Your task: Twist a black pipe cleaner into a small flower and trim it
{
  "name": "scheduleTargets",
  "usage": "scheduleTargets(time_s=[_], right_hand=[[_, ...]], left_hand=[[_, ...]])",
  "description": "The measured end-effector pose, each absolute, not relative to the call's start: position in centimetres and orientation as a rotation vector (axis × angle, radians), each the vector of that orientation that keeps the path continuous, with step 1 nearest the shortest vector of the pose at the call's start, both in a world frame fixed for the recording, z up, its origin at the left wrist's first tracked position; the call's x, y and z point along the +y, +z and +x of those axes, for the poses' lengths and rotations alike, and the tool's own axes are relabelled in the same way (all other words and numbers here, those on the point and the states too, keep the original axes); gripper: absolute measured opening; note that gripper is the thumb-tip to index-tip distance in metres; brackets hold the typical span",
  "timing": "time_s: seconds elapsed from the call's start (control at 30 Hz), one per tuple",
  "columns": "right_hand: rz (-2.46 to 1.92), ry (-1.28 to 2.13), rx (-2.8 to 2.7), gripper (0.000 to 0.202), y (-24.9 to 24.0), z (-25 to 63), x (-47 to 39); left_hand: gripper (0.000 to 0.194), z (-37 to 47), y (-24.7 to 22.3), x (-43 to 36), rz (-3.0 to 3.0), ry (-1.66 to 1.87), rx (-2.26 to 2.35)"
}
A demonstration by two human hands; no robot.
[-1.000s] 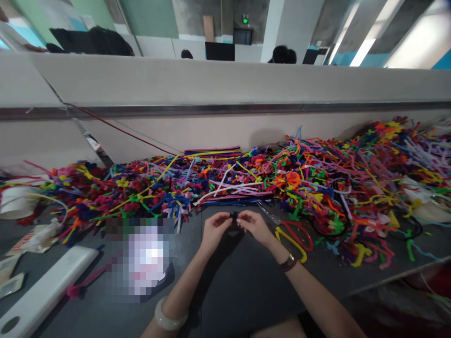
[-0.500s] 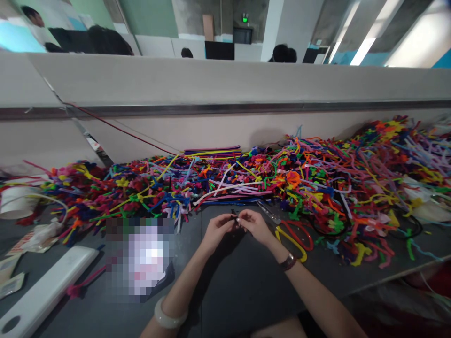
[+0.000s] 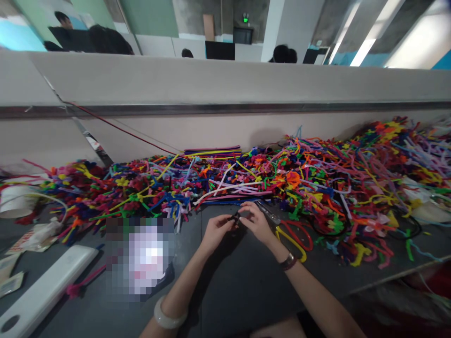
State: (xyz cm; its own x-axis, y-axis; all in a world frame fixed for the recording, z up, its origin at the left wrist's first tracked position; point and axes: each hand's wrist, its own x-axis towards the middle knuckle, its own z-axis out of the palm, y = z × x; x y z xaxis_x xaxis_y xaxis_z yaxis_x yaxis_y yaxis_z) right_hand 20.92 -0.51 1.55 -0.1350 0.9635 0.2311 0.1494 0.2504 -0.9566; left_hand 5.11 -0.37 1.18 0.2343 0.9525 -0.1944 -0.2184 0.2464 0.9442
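Over the dark tabletop, my left hand (image 3: 217,232) pinches a small black piece of pipe cleaner (image 3: 235,218) between thumb and fingertips. Its exact shape is too small to make out. My right hand (image 3: 258,226) is beside it, fingers lifted and apart, with the thumb tip close to the black piece; whether they touch I cannot tell. Just right of that hand lie scissors (image 3: 294,237) with red and yellow handles, their blades pointing toward the pile. Behind both hands spreads a long heap of colourful pipe cleaners (image 3: 225,180).
A blurred bright patch (image 3: 146,258) covers something left of my left arm. Further left are a long white plastic object (image 3: 49,291), a pink pipe cleaner piece (image 3: 73,290) and a white cup (image 3: 16,202) on its side. A pale partition (image 3: 225,84) rises behind the heap; people sit beyond.
My right hand's fingers have come up and spread from their pinch near the black piece. The left hand keeps its hold. At the far left, a person beyond the partition has shifted right.
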Motion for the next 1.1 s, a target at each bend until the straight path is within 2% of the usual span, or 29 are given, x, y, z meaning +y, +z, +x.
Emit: scheduleTargets(time_s=[0.07,0.13,0.3,0.63,0.8,0.93,1.1], right_hand=[[-1.095,1.014,-1.507,0.007,1.5,20.9,-0.4],[-1.097,1.032,-1.510,0.012,1.5,20.9,-0.4],[-1.051,1.057,-1.520,0.009,1.6,20.9,-0.5],[-1.041,1.049,-1.570,0.012,1.5,20.9,-0.3],[-1.294,0.551,-1.857,0.013,3.4,23.3,-0.8],[-1.741,0.253,-1.956,0.022,3.0,27.6,-3.5],[-2.182,0.214,-1.962,0.039,0.8,31.2,-6.5]], left_hand=[[0.032,5.1,1.3,-0.4,0.953,0.985,0.972],[0.030,5.1,1.3,-0.5,0.933,0.967,0.949],[0.029,4.7,1.5,-0.4,0.735,0.935,0.818],[0.014,3.8,2.6,-0.4,0.359,0.947,0.663],[0.014,3.6,2.7,-0.4,0.357,0.947,0.658],[0.012,3.7,2.6,-0.3,0.351,0.979,0.694],[0.013,4.0,2.3,-0.2,0.424,0.987,0.722]])
